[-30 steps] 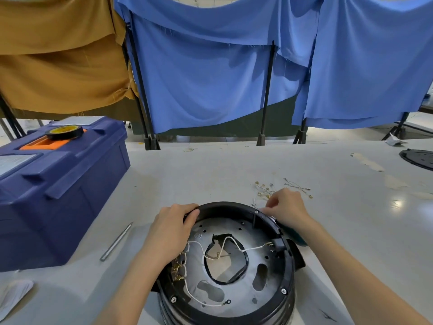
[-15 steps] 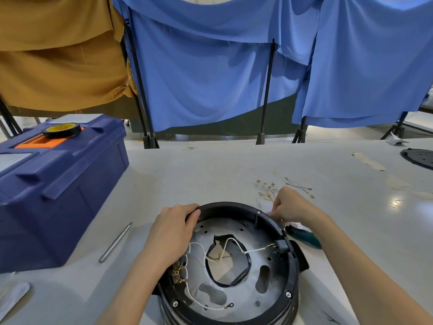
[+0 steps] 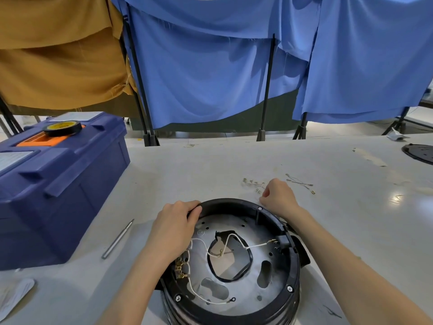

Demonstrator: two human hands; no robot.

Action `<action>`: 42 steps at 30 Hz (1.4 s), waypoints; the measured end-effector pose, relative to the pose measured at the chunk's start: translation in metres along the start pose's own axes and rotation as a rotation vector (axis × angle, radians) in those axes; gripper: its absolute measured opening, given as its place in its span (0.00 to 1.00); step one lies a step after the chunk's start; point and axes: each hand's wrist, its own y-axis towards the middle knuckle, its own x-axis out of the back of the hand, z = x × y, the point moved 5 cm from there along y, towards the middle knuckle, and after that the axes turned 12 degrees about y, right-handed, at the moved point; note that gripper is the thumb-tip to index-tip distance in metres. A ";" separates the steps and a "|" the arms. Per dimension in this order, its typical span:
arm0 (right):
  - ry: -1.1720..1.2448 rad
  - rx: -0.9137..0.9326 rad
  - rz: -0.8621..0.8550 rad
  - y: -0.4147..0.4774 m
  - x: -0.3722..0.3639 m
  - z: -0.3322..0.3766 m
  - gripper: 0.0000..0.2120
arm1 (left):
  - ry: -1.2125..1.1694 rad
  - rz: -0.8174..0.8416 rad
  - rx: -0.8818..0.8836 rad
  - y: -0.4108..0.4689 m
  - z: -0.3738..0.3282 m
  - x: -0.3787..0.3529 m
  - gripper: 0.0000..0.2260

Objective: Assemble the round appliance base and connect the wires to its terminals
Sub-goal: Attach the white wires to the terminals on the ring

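Blue toolbox (image 3: 58, 195) sits left of the base (image 3: 229, 203), metal rod (image 3: 117, 239) between.

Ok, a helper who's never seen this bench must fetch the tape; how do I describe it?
Find the big blue toolbox at the left of the table. On its lid, partly over the orange inset, lies the tape roll. It is the only black ring there, with a yellow centre.

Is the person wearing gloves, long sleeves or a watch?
No. The left hand and right hand are bare, with no gloves or rings showing. Both forearms are bare too, right to the picture's edge: no sleeves, watch or bracelet in view.
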 end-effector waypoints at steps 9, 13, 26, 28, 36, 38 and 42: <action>0.310 0.103 -0.120 -0.013 0.050 0.006 0.09 | 0.013 0.020 0.000 -0.001 0.000 -0.001 0.12; 0.469 0.234 -0.132 -0.034 0.068 0.027 0.04 | -0.075 0.002 0.036 -0.002 -0.001 0.002 0.13; 0.728 0.291 0.452 -0.094 0.051 0.070 0.12 | -0.796 -0.221 -0.043 -0.015 -0.033 0.043 0.07; 0.719 0.273 0.422 -0.096 0.050 0.067 0.10 | -0.846 -0.217 -0.008 -0.017 -0.030 0.043 0.08; 0.782 0.253 -0.111 -0.121 0.065 0.089 0.20 | -0.553 -0.647 -0.012 -0.032 -0.035 0.062 0.10; 0.931 0.110 0.243 -0.130 0.044 0.102 0.24 | -0.441 -0.721 -0.137 -0.036 -0.045 0.064 0.10; 1.239 -0.070 0.591 -0.141 0.028 0.112 0.16 | -0.242 -0.788 -0.313 -0.042 -0.052 0.063 0.12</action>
